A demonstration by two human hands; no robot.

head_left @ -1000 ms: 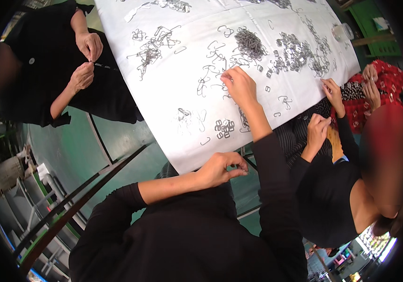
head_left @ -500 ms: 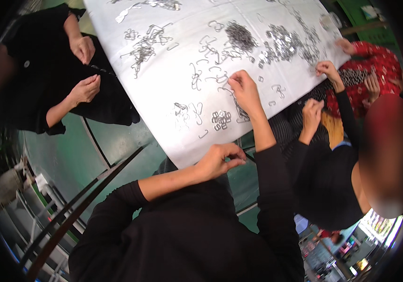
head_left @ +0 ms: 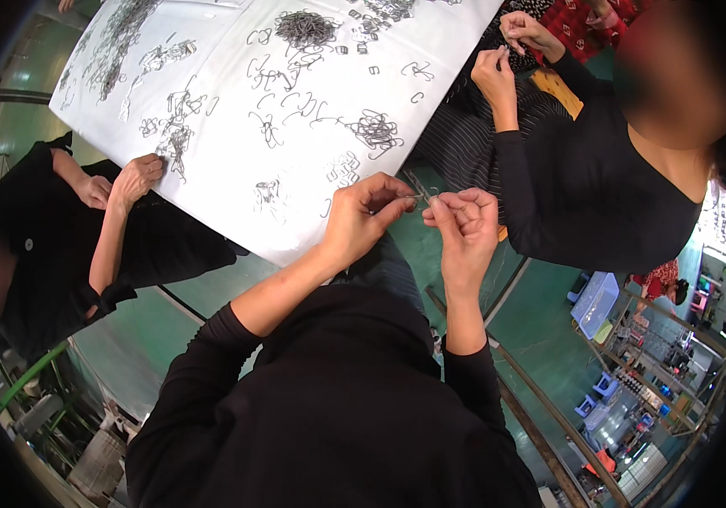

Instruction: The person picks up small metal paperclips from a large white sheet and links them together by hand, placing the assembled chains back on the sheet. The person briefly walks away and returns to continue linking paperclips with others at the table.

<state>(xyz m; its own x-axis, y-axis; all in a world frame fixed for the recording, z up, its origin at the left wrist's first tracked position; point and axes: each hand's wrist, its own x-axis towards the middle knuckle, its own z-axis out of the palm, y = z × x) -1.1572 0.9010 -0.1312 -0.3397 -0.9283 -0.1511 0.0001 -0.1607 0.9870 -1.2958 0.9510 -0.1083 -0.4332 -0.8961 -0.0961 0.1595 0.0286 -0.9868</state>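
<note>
Just past the near edge of the white-covered table (head_left: 227,178), my two hands meet fingertip to fingertip. My left hand (head_left: 363,216) pinches a small, thin metal piece (head_left: 414,197); its exact form is too small to tell. Between thumb and fingers, my right hand (head_left: 464,233) grips a thin bent wire hook (head_left: 435,190), partly hidden by the fingers. The nearest loose parts on the table are a cluster of small metal loops (head_left: 344,168) and a heap of wire hooks (head_left: 375,131).
A dense dark pile of hooks (head_left: 305,30) lies farther off, with shiny buckle-like pieces (head_left: 388,10) beside it. One co-worker's hand (head_left: 136,179) rests at the left table edge. On the right, another co-worker's hands (head_left: 498,76) work close to the table.
My right hand has come back from the hooks on the table and now holds a wire hook against my left fingertips. My left hand has risen slightly. The view has shifted.
</note>
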